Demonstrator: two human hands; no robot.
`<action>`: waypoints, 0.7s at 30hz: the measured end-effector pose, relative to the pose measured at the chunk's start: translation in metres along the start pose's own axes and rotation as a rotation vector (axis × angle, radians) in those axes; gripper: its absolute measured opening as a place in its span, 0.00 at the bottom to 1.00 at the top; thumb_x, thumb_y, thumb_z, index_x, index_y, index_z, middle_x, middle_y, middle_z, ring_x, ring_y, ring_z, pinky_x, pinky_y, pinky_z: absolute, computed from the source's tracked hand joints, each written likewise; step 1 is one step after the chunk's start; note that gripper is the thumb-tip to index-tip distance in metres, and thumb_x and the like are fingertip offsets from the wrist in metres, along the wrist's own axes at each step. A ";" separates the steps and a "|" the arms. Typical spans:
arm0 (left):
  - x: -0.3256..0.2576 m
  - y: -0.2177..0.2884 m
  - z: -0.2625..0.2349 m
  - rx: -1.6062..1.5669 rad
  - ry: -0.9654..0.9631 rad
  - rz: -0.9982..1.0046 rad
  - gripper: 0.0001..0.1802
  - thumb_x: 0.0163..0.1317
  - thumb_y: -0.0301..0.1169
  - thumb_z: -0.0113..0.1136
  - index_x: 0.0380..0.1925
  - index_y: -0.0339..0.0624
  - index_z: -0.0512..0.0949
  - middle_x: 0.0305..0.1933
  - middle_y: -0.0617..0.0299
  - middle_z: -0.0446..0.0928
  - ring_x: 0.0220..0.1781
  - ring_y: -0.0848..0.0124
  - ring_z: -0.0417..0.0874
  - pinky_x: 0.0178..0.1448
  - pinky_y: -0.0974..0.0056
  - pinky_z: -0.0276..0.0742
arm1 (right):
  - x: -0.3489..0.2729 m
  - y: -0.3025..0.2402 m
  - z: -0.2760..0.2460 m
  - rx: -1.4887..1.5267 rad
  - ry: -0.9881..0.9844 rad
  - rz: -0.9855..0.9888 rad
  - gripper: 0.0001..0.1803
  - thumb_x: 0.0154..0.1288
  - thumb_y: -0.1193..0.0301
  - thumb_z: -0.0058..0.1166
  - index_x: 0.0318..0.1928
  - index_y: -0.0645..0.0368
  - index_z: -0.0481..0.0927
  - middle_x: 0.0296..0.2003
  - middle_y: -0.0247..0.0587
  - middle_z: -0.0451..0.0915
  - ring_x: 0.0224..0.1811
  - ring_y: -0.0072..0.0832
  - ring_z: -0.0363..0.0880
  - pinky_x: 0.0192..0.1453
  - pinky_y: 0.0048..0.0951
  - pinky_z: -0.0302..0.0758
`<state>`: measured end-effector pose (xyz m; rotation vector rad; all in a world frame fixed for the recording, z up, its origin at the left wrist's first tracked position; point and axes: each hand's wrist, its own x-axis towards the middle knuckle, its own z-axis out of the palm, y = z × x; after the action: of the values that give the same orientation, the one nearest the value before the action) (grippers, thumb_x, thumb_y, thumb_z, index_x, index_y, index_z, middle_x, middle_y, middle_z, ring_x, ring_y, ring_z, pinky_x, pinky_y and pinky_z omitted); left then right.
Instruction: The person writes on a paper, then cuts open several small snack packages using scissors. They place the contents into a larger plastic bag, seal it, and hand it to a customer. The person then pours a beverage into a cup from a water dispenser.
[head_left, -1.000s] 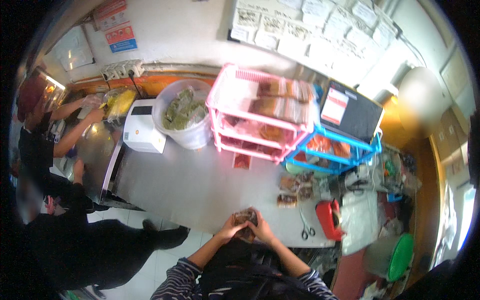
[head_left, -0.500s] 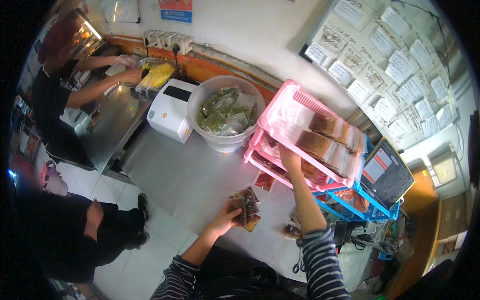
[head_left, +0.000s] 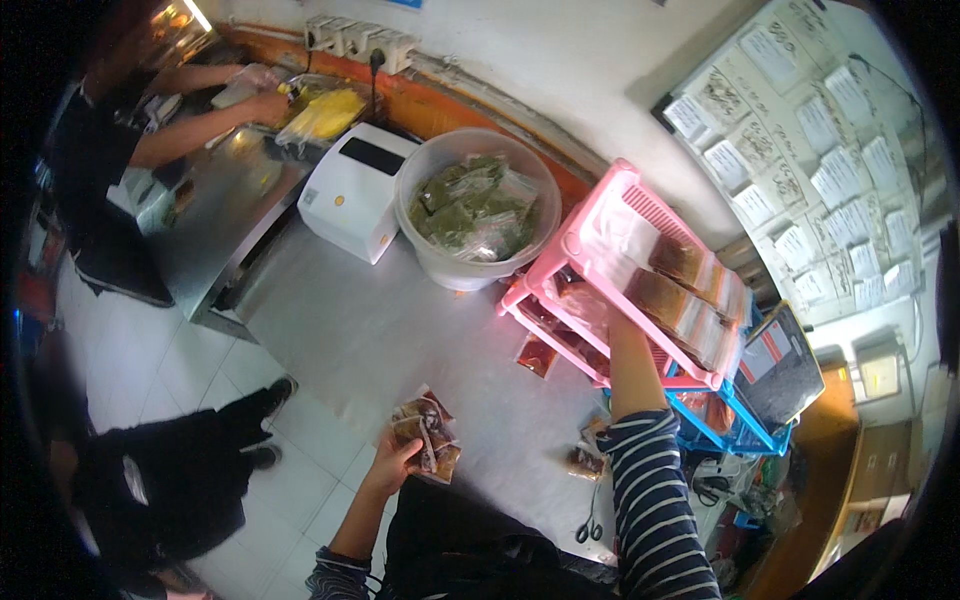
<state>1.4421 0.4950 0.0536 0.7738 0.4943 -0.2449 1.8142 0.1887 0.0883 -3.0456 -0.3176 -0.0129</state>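
Left hand point(head_left: 385, 465) grips a bunch of brown packets point(head_left: 425, 447) over the counter point(head_left: 400, 340); right hand reaches into the pink rack point(head_left: 600, 215), its grip hidden.

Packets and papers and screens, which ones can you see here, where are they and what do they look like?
Brown packets: small clear pouches, fanned in the left hand.
Packets on pink rack: flat brown pouches in a row; the right hand reaches among them.
Green packets: clear bags piled in the round tub.
Paper slips: white rectangles in rows on the wall.
Tablet: dark screen, red and white patch, on the blue rack.
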 end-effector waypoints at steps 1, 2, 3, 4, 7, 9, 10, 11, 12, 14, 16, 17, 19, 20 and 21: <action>0.001 0.001 0.006 -0.021 -0.018 -0.023 0.28 0.61 0.21 0.50 0.61 0.47 0.57 0.56 0.57 0.68 0.56 0.61 0.74 0.56 0.51 0.76 | 0.000 0.004 -0.001 0.002 0.004 0.014 0.13 0.63 0.67 0.49 0.42 0.62 0.78 0.33 0.53 0.79 0.33 0.42 0.79 0.42 0.37 0.74; 0.001 0.003 0.011 -0.042 -0.037 -0.035 0.28 0.61 0.21 0.50 0.61 0.46 0.57 0.56 0.57 0.68 0.56 0.61 0.74 0.57 0.50 0.75 | 0.007 0.003 0.000 0.002 0.011 0.016 0.13 0.63 0.67 0.49 0.42 0.62 0.78 0.33 0.52 0.79 0.33 0.42 0.79 0.42 0.37 0.74; 0.002 0.003 0.012 -0.062 -0.056 -0.049 0.28 0.61 0.20 0.49 0.61 0.46 0.57 0.57 0.57 0.68 0.56 0.61 0.74 0.58 0.50 0.74 | 0.006 0.001 0.004 0.003 0.004 0.020 0.13 0.63 0.67 0.49 0.42 0.62 0.78 0.33 0.52 0.79 0.34 0.42 0.79 0.42 0.37 0.74; 0.004 -0.003 0.007 -0.101 -0.079 -0.042 0.28 0.61 0.20 0.48 0.61 0.45 0.56 0.58 0.55 0.67 0.56 0.60 0.74 0.57 0.50 0.74 | 0.012 -0.007 0.006 0.011 0.006 0.010 0.13 0.63 0.67 0.49 0.42 0.62 0.78 0.33 0.52 0.79 0.34 0.42 0.79 0.42 0.37 0.74; 0.000 -0.011 0.008 -0.045 -0.091 0.007 0.28 0.61 0.19 0.48 0.61 0.45 0.57 0.57 0.55 0.68 0.55 0.61 0.75 0.57 0.51 0.75 | 0.018 -0.017 0.007 0.004 -0.015 0.019 0.13 0.62 0.67 0.49 0.42 0.62 0.78 0.33 0.51 0.79 0.34 0.42 0.79 0.42 0.37 0.74; 0.005 -0.012 0.007 0.010 -0.102 0.003 0.27 0.61 0.19 0.49 0.60 0.45 0.58 0.56 0.56 0.69 0.54 0.62 0.75 0.55 0.53 0.76 | 0.025 -0.013 0.003 0.003 -0.008 0.029 0.13 0.62 0.67 0.50 0.42 0.62 0.78 0.33 0.51 0.79 0.34 0.41 0.79 0.43 0.37 0.74; 0.002 -0.015 0.004 0.035 -0.089 -0.010 0.27 0.60 0.20 0.49 0.59 0.45 0.59 0.55 0.57 0.70 0.54 0.62 0.75 0.54 0.54 0.77 | 0.021 -0.013 0.006 0.010 -0.014 0.035 0.13 0.62 0.67 0.50 0.42 0.62 0.78 0.33 0.51 0.79 0.34 0.41 0.79 0.43 0.37 0.74; 0.001 -0.017 0.002 0.027 -0.078 -0.012 0.26 0.60 0.20 0.50 0.59 0.45 0.59 0.54 0.57 0.70 0.53 0.63 0.76 0.52 0.55 0.78 | 0.023 -0.011 0.005 0.013 -0.011 0.038 0.13 0.62 0.67 0.50 0.42 0.62 0.78 0.33 0.51 0.79 0.34 0.41 0.79 0.43 0.37 0.74; 0.001 -0.018 0.000 0.017 -0.066 -0.012 0.26 0.60 0.20 0.51 0.58 0.44 0.60 0.53 0.58 0.71 0.53 0.63 0.76 0.51 0.56 0.79 | 0.023 -0.010 0.005 0.012 -0.002 0.038 0.13 0.62 0.67 0.50 0.42 0.62 0.78 0.33 0.51 0.79 0.34 0.41 0.79 0.43 0.37 0.74; -0.003 -0.019 0.000 0.006 -0.030 -0.028 0.26 0.59 0.21 0.53 0.57 0.44 0.61 0.53 0.58 0.71 0.52 0.64 0.76 0.48 0.58 0.81 | 0.021 -0.009 0.008 0.012 -0.001 0.039 0.13 0.62 0.67 0.50 0.42 0.62 0.78 0.33 0.50 0.79 0.34 0.41 0.79 0.43 0.37 0.74; -0.004 -0.017 0.002 0.002 0.009 -0.043 0.25 0.59 0.21 0.54 0.57 0.43 0.61 0.52 0.58 0.71 0.51 0.65 0.77 0.46 0.59 0.82 | 0.022 -0.010 0.008 0.011 0.003 0.038 0.13 0.62 0.66 0.50 0.42 0.62 0.78 0.33 0.50 0.80 0.34 0.41 0.79 0.44 0.37 0.74; -0.006 -0.018 -0.001 -0.001 0.012 -0.047 0.26 0.58 0.21 0.54 0.57 0.43 0.61 0.52 0.58 0.71 0.51 0.65 0.77 0.46 0.59 0.82 | 0.023 -0.012 0.007 0.013 0.009 0.036 0.13 0.62 0.66 0.51 0.42 0.62 0.78 0.33 0.50 0.80 0.34 0.41 0.79 0.44 0.37 0.74; -0.007 -0.021 -0.006 -0.008 0.015 -0.054 0.26 0.58 0.20 0.54 0.57 0.43 0.61 0.52 0.58 0.71 0.51 0.66 0.77 0.45 0.59 0.82 | 0.025 -0.017 0.009 0.015 0.008 0.029 0.13 0.62 0.66 0.51 0.42 0.62 0.78 0.33 0.49 0.80 0.35 0.41 0.79 0.44 0.37 0.74; -0.007 -0.022 -0.008 -0.014 0.025 -0.043 0.26 0.58 0.20 0.55 0.57 0.43 0.61 0.52 0.58 0.72 0.51 0.66 0.77 0.46 0.59 0.81 | 0.027 -0.019 0.009 0.013 0.011 0.026 0.13 0.62 0.66 0.51 0.42 0.62 0.78 0.33 0.49 0.80 0.35 0.40 0.79 0.44 0.37 0.74; -0.008 -0.023 -0.009 -0.018 0.034 -0.032 0.26 0.58 0.20 0.55 0.57 0.43 0.61 0.52 0.58 0.72 0.51 0.66 0.76 0.48 0.59 0.81 | 0.029 -0.020 0.009 0.012 0.015 0.022 0.13 0.62 0.66 0.51 0.42 0.62 0.78 0.33 0.49 0.80 0.35 0.40 0.79 0.45 0.37 0.74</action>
<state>1.4234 0.4856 0.0388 0.7536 0.5403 -0.2570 1.8383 0.2147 0.0815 -3.0352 -0.2826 -0.0323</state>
